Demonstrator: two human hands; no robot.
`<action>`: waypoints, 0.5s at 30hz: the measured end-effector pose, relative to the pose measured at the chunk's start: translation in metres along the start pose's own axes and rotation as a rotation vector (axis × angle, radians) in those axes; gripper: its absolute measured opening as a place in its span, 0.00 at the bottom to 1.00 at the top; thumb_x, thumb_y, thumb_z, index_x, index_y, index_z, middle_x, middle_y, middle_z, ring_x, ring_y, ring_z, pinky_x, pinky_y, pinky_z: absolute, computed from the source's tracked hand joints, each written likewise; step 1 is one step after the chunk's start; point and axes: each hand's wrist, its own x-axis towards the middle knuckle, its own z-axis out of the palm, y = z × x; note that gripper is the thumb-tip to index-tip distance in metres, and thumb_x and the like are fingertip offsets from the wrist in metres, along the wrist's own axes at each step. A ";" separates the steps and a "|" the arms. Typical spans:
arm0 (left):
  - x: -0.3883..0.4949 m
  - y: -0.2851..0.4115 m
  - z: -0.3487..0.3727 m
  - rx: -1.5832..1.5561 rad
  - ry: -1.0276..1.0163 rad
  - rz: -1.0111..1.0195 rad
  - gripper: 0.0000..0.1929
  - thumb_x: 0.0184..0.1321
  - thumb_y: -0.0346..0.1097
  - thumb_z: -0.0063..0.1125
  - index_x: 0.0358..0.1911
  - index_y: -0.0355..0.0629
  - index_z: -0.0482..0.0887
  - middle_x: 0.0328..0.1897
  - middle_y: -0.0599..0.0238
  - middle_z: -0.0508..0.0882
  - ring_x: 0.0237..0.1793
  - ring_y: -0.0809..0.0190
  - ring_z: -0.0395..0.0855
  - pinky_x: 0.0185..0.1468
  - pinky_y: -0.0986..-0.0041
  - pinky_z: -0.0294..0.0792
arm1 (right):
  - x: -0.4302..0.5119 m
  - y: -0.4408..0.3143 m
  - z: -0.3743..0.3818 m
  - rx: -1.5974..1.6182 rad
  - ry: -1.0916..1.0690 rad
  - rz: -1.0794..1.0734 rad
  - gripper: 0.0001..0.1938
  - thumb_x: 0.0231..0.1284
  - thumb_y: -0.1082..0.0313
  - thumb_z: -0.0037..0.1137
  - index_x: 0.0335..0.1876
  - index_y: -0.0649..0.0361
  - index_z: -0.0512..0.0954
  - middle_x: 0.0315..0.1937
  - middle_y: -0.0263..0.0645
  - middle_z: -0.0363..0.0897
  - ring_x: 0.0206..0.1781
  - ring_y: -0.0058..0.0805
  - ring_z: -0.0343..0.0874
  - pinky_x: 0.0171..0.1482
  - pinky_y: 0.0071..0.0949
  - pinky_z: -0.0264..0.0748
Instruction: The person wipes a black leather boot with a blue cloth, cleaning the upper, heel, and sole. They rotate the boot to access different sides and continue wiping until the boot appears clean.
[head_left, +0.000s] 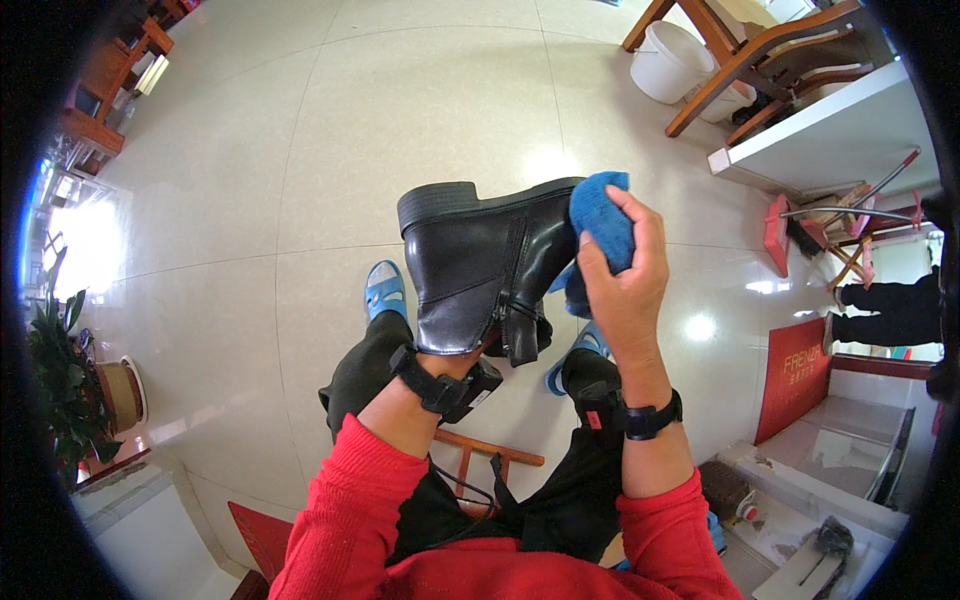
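Observation:
A black leather ankle boot is held up in front of me, its sole facing away and its toe to the right. The side zip is partly undone near the boot's opening. My left hand goes into that opening; its fingers are hidden inside, and the boot rests on it. With my right hand I pinch a blue cloth between thumb and fingers. The cloth lies against the toe and covers its tip, and part of it hangs below my thumb.
A white bucket stands beside a wooden chair. A red dustpan lies at the right, near a person's dark-trousered legs. A red mat covers floor there. At the left grows a potted plant.

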 end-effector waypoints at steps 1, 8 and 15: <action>0.000 -0.001 -0.001 -0.174 -0.045 -0.037 0.14 0.65 0.28 0.60 0.53 0.36 0.80 0.51 0.57 0.85 0.45 0.58 0.85 0.50 0.68 0.81 | 0.002 0.003 -0.003 -0.014 0.024 0.020 0.23 0.51 0.74 0.61 0.56 0.57 0.76 0.51 0.44 0.77 0.53 0.41 0.78 0.58 0.38 0.75; -0.004 -0.001 0.003 -0.031 0.068 0.020 0.13 0.65 0.28 0.60 0.52 0.36 0.81 0.50 0.58 0.85 0.44 0.58 0.85 0.49 0.68 0.81 | 0.011 0.013 -0.018 0.050 0.092 0.330 0.22 0.58 0.69 0.59 0.60 0.58 0.75 0.56 0.44 0.77 0.56 0.38 0.78 0.61 0.36 0.73; -0.006 0.002 0.013 0.092 0.121 0.066 0.12 0.66 0.31 0.60 0.51 0.37 0.81 0.48 0.59 0.85 0.42 0.60 0.86 0.47 0.68 0.81 | 0.003 0.001 -0.003 0.149 -0.002 0.216 0.22 0.55 0.71 0.60 0.58 0.60 0.75 0.50 0.43 0.78 0.53 0.35 0.78 0.58 0.33 0.74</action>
